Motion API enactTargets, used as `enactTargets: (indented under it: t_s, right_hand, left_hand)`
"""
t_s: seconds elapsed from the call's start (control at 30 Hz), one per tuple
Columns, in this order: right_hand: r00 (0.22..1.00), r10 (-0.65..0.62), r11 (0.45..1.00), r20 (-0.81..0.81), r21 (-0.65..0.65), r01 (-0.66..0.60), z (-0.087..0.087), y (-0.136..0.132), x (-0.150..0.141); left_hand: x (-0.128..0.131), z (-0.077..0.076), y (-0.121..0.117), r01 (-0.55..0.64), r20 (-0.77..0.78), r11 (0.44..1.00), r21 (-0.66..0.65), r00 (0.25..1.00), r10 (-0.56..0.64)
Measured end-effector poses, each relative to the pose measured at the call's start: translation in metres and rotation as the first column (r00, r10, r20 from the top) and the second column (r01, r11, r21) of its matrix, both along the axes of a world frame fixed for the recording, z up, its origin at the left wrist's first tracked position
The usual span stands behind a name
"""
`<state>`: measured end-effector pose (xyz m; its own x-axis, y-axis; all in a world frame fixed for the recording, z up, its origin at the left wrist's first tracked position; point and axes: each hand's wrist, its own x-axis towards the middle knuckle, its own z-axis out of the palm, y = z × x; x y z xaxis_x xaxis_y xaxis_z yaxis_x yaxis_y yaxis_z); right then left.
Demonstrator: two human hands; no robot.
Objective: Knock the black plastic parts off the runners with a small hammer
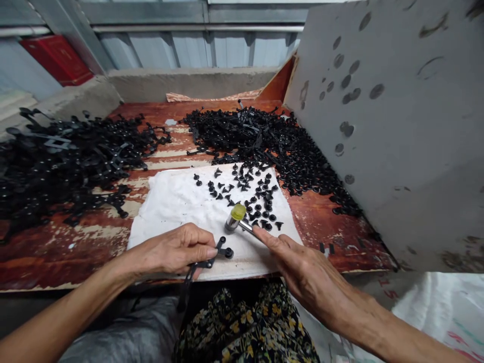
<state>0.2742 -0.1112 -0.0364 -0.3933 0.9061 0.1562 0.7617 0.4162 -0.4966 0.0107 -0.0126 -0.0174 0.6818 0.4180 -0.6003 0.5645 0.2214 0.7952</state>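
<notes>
My left hand [177, 248] is closed on a black plastic sprue frame [212, 258], pinning it to a white cloth [174, 201]; the frame's round end pieces stick out past my fingertips. My right hand [298, 267] grips the handle of a small hammer [236, 218] with a metal head and a yellow-green tip, index finger stretched along the handle. The hammer head hovers just above and right of the frame's end. Several small black round parts [260, 194] lie scattered on the cloth beyond the hammer.
A red worn wooden table [340, 227] carries a heap of black frames [60, 161] on the left and a pile of black parts [272, 141] at the back right. A grey board [397, 126] leans on the right. Floral fabric [245, 327] covers my lap.
</notes>
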Motion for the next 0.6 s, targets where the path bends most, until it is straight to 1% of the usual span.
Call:
enactTargets:
  t_s: [0.1, 0.17, 0.23, 0.33, 0.43, 0.6]
  right_hand:
    - [0.987, -0.006, 1.000, -0.162, -0.002, 0.005, 0.000, 0.000, -0.003]
    - [0.963, -0.061, 0.997, -0.262, 0.023, 0.069, -0.001, -0.001, -0.002]
    - [0.935, -0.133, 0.988, -0.330, 0.033, 0.152, -0.004, -0.003, 0.001]
    - [0.901, -0.216, 0.972, -0.376, 0.003, 0.234, -0.010, -0.009, 0.006]
    - [0.878, -0.256, 0.965, -0.405, -0.051, 0.258, -0.017, -0.015, 0.009]
    - [0.853, -0.291, 0.956, -0.434, -0.118, 0.267, -0.022, -0.019, 0.009]
  left_hand:
    - [0.001, -0.001, 0.001, -0.008, 0.011, 1.000, 0.006, 1.000, 0.008]
    - [0.006, 0.001, 0.004, -0.002, 0.009, 1.000, 0.030, 1.000, 0.001]
    - [0.013, 0.004, 0.007, -0.008, 0.001, 0.999, 0.040, 1.000, 0.008]
    - [0.022, 0.008, 0.010, -0.016, -0.003, 1.000, 0.021, 1.000, 0.016]
    - [0.027, 0.008, 0.013, -0.020, 0.004, 0.999, 0.051, 1.000, 0.020]
    - [0.028, 0.001, 0.018, -0.019, -0.003, 0.996, 0.088, 1.000, 0.020]
